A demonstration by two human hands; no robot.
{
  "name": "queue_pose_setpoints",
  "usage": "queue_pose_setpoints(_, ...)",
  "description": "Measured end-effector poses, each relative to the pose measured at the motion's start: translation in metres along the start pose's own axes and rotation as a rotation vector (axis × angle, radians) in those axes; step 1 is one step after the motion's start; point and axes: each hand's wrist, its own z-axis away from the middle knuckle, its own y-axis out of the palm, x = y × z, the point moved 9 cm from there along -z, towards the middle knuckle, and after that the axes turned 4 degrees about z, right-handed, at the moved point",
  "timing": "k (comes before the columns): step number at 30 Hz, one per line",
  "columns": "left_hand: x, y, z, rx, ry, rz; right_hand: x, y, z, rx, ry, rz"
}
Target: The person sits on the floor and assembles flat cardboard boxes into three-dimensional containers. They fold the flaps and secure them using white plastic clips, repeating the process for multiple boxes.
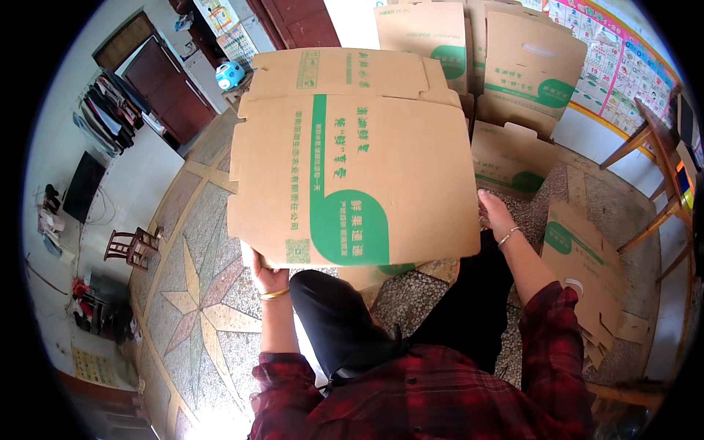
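A large brown cardboard carton [425, 176] with green printing is held up in front of my lap. Its broad printed face is toward me, and a flap bends away along its far edge. My left hand [268, 273] grips the lower left corner, with its fingers partly hidden behind the board. At the right edge, near the lower corner, my right hand [497, 214] is closed against the carton, most of its fingertips out of sight. Below the carton, part of another cardboard piece [363, 277] shows above the floor between my knees.
Several similar cartons [532, 70] stand stacked ahead on the right. Flattened cardboard sheets [587, 271] lie on the floor to my right, near a wooden chair [649, 147]. A small wooden stool [132, 248] stands at the left on the patterned stone floor [202, 312].
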Motion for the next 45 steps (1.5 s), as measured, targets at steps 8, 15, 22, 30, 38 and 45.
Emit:
queue_pose_setpoints(8,0.011,0.04,0.017,0.392,-0.288,0.196,0.002,0.02,0.011,0.307,-0.269,-0.583)
queue_pose_setpoints(15,0.021,0.024,0.012,0.049,-0.08,0.045,0.032,-0.017,0.047,0.137,-0.459,-0.53)
queue_pose_setpoints(22,0.031,0.038,0.01,0.107,-0.105,0.073,0.062,-0.034,0.082,0.042,-0.656,-0.386)
queue_pose_setpoints(30,0.032,0.023,0.006,-0.001,-0.073,0.016,0.083,-0.023,0.109,-0.054,-0.608,-0.419)
queue_pose_setpoints(38,0.035,-0.012,-0.008,-0.208,-0.09,-0.035,0.137,0.02,0.131,0.383,-0.358,-0.234)
queue_pose_setpoints(45,0.028,0.033,0.0,-0.388,0.185,-0.79,0.097,0.053,0.062,0.354,-0.042,-0.529)
